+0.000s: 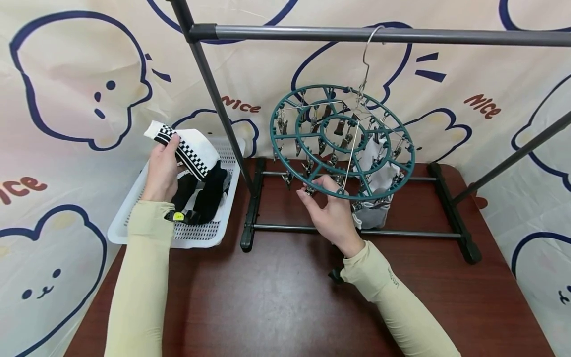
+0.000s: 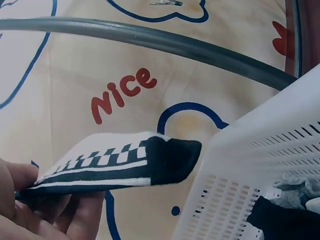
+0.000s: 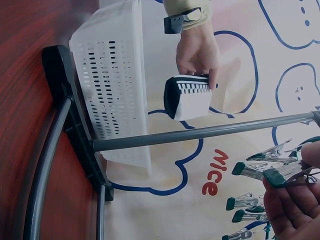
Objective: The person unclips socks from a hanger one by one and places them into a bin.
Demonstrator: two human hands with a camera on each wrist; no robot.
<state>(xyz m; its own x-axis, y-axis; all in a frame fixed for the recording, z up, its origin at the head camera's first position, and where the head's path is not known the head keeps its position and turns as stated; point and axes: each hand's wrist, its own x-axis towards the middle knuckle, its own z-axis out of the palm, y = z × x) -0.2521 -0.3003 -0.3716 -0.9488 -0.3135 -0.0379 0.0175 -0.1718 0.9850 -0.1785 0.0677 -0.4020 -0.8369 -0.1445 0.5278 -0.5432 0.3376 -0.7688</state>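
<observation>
My left hand [image 1: 161, 171] grips a white sock [image 2: 115, 160] with black stripes, a checkered band and a black end. It holds the sock beside and above the white basket [image 1: 119, 225], thumb on top and fingers beneath. A round green clip hanger [image 1: 285, 136] hangs by its metal hook, with many small metal clips around its rings. At its near edge, my right hand [image 1: 332, 213] pinches a metal clip [image 3: 275, 177] with green tips between thumb and fingers. Grey and white cloth [image 1: 374, 215] hangs from the right side of the hanger, partly hidden by the rings.
Black and grey cloth items [image 2: 282, 217] lie in the basket. A dark metal rack stands on the brown table [image 1: 250, 297], its top bar [image 1: 290, 33] carrying the hanger. One slanting post [image 1: 218, 94] rises between basket and hanger. Behind hangs a printed cloth [image 1: 85, 64].
</observation>
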